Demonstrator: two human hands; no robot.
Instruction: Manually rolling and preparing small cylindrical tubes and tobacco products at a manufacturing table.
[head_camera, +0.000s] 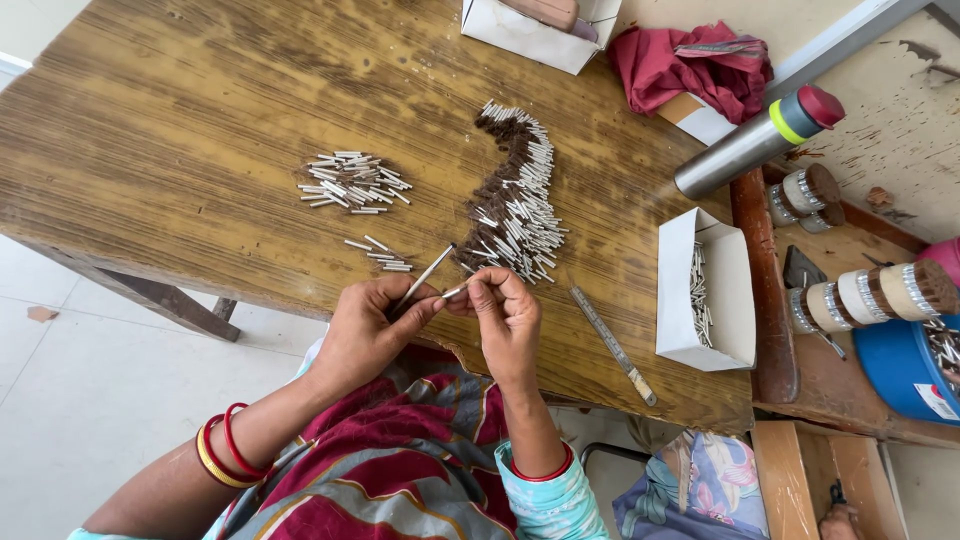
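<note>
My left hand (372, 328) grips a thin metal rod (428, 272) that points up and right. My right hand (505, 312) pinches a small white stick (457, 291) whose tip meets the rod near my left thumb. Both hands hover over the near edge of the wooden table (200, 120). Just beyond them lies a long curved pile of brown-tipped white sticks (515, 195). To the left a smaller heap of plain white sticks (352, 181) sits, with a few loose sticks (380, 255) close to my left hand.
A metal file (612, 344) lies right of my right hand. A white paper tray (735, 300) holds several sticks. A steel flask (755, 142), red cloth (690, 65), a white box (530, 35), tape rolls (870, 295) and a blue tub (905, 370) crowd the right side.
</note>
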